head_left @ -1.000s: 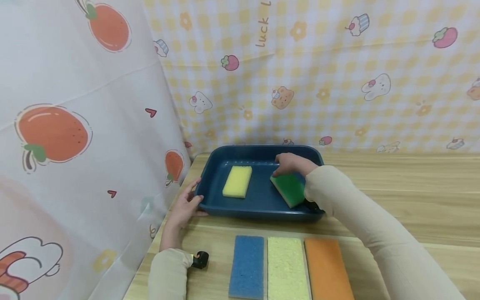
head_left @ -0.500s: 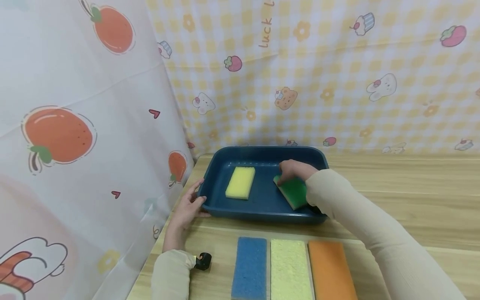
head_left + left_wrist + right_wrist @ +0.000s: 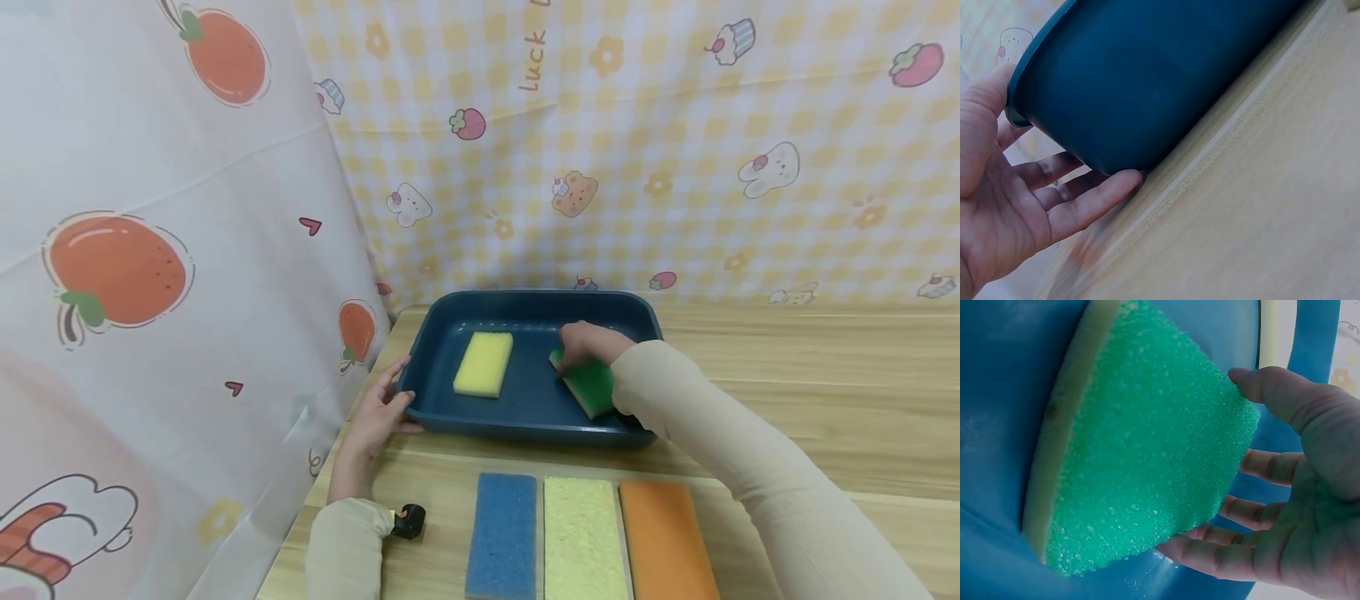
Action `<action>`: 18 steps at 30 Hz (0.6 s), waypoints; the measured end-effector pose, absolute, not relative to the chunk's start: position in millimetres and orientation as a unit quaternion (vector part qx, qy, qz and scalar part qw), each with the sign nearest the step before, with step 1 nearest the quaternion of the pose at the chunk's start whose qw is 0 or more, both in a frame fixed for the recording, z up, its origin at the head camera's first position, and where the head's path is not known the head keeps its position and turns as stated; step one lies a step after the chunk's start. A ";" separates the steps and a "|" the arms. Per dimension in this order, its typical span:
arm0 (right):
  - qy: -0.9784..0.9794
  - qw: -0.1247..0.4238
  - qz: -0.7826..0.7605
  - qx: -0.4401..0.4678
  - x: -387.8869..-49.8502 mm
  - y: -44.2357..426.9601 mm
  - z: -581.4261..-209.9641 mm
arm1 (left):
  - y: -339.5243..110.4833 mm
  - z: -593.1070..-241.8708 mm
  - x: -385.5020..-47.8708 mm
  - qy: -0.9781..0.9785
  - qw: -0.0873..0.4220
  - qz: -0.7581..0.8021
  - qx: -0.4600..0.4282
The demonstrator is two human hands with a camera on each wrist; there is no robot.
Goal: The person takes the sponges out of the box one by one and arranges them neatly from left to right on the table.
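Note:
A dark blue rectangular tray [image 3: 528, 400] stands on the wooden table. At its left end, my left hand [image 3: 377, 414] holds the wall; in the left wrist view the thumb is at the rim and the fingers [image 3: 1094, 203] lie against the lower side. Inside the tray, my right hand [image 3: 588, 343] grips a green-topped sponge [image 3: 1147, 444] with a pale underlayer, thumb on one edge and fingers on the opposite one. The sponge lies slanted on the tray floor, its far-right part hidden by hand and sleeve. Left of it lies a small yellow sponge [image 3: 483, 364].
In front of the tray lie three long sponge pads side by side: blue [image 3: 502, 533], yellow [image 3: 585, 537] and orange [image 3: 667, 537]. A patterned curtain [image 3: 480, 200] hangs behind the table, and a white one [image 3: 255, 317] along its left side.
The right fingers have closed down on the green sponge's far edge. The left hand stays on the tray; the whole view has shifted slightly.

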State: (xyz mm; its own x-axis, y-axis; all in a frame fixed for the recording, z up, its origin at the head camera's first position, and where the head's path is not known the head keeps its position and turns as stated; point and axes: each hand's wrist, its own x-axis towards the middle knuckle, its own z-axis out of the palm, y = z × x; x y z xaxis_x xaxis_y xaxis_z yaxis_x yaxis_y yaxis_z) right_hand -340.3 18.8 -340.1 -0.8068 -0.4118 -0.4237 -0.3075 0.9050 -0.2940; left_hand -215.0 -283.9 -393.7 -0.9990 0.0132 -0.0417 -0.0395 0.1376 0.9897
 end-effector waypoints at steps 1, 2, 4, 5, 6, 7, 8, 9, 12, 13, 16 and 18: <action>0.945 0.245 -0.105 -0.190 -339.9 19.4 -339.9 | -283.6 -394.2 -215.0 0.754 0.021 0.657 -0.009; 0.946 0.243 -0.103 -0.189 -339.4 19.8 -339.7 | -283.5 -394.7 -215.2 0.755 0.021 0.656 -0.009; 0.947 0.239 -0.099 -0.191 -339.2 20.7 -339.2 | -283.5 -395.9 -215.9 0.755 0.022 0.655 -0.007; 0.948 0.236 -0.099 -0.192 -339.1 21.0 -338.6 | -283.8 -396.6 -216.2 0.755 0.023 0.656 -0.006; 0.948 0.233 -0.099 -0.192 -339.0 21.3 -338.0 | -283.9 -397.2 -216.5 0.754 0.024 0.656 -0.006; 0.949 0.230 -0.098 -0.193 -338.9 21.5 -337.2 | -284.2 -397.7 -216.8 0.754 0.025 0.656 -0.007; 0.950 0.228 -0.099 -0.191 -338.9 21.6 -336.1 | -284.6 -398.2 -217.3 0.754 0.025 0.657 -0.007; 0.950 0.226 -0.100 -0.191 -339.1 22.0 -334.9 | -284.9 -398.5 -217.6 0.752 0.025 0.659 -0.008; 0.952 0.217 -0.101 -0.189 -338.7 23.1 -329.8 | -285.7 -398.4 -218.1 0.751 0.026 0.660 -0.009; 0.953 0.213 -0.101 -0.190 -338.6 23.5 -327.6 | -285.9 -398.3 -218.3 0.751 0.025 0.660 -0.009; 0.955 0.202 -0.102 -0.193 -337.8 25.0 -320.4 | -286.4 -397.1 -217.7 0.752 0.024 0.659 -0.003; 0.955 0.195 -0.102 -0.197 -337.0 26.2 -315.1 | -286.8 -396.9 -217.4 0.753 0.023 0.658 -0.001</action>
State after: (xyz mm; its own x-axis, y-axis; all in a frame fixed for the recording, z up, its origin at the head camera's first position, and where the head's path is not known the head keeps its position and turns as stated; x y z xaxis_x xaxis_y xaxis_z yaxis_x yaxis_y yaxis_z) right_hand -337.0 26.2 -315.1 -0.8466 -0.4158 -0.3323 -0.3361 0.9017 -0.2722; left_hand -217.4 -286.8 -396.9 -0.9989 0.0293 -0.0357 -0.0315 0.1349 0.9904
